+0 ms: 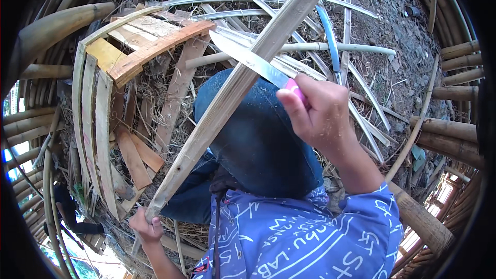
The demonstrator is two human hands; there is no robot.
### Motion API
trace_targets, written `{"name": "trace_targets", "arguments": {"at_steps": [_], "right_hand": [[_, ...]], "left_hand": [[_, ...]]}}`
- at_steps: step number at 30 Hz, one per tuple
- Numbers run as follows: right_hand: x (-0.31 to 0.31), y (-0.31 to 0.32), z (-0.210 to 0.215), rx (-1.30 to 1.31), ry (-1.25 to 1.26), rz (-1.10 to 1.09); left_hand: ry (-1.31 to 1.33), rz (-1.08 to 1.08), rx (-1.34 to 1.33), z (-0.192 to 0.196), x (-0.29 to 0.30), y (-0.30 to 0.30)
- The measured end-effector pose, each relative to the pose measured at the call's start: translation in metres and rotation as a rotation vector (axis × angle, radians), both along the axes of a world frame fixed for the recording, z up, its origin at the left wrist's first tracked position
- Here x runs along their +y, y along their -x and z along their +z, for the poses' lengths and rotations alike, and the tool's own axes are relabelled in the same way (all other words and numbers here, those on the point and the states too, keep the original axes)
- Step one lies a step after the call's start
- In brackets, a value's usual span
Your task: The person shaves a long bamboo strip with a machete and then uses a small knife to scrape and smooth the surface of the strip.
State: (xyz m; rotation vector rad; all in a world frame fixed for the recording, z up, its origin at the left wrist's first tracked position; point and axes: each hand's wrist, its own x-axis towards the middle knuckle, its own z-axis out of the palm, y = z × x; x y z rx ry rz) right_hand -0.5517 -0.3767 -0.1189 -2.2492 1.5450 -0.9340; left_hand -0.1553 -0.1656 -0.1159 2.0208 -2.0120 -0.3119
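A long squared wooden stick (217, 108) slants from the lower left to the upper right, across my raised knee in blue jeans. Near its lower end my left hand (146, 225) is closed around it. My right hand (320, 106) grips the pink handle of a knife (253, 62). The knife's broad, shiny blade points up and left and lies across the stick's upper half, seemingly touching it. Most of the handle is hidden inside my right fist.
At the left stands a wooden frame of slats and boards (160, 49). Split bamboo strips (356, 8) and shavings litter the dirt ground ahead. A blue-handled tool (330, 36) lies among them. Bamboo poles (447, 132) stand on both sides, and loose board offcuts (133, 160) lie left of my knee.
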Motion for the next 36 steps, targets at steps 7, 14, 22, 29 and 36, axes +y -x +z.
{"name": "trace_targets", "arguments": {"at_steps": [7,14,22,29,36], "right_hand": [[0.010,0.011,0.013,-0.389,-0.201,-0.164],[0.026,-0.007,0.027,-0.106,-0.079,0.010],[0.033,-0.012,0.021,0.029,-0.085,0.019],[0.019,-0.001,0.016,0.168,-0.020,0.008],[-0.005,0.037,0.004,0.177,0.046,-0.263]], "left_hand": [[0.057,-0.094,-0.064,0.007,-0.003,0.001],[0.064,-0.094,-0.084,0.023,-0.011,0.014],[-0.022,-0.125,-0.114,0.034,-0.006,0.020],[0.004,-0.130,-0.133,0.039,-0.006,0.020],[0.039,-0.125,-0.142,0.041,-0.003,0.018]]}}
